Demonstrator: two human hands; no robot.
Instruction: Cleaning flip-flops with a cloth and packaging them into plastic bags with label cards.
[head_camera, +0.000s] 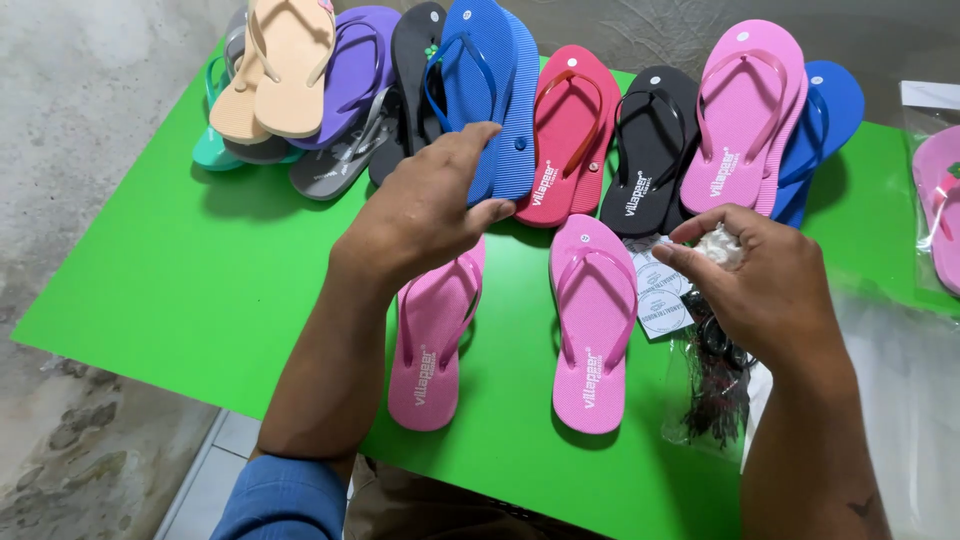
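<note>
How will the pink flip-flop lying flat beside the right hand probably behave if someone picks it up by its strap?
The pink flip-flop looks like thin foam, so it is probably light and bends a little. Its sole lies flat on the green board, so it should slide, not roll. The thin strap probably stretches slightly.

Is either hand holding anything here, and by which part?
The right hand pinches a small white crumpled thing in its fingertips. The left hand holds nothing, hovering above a pink flip-flop.
</note>
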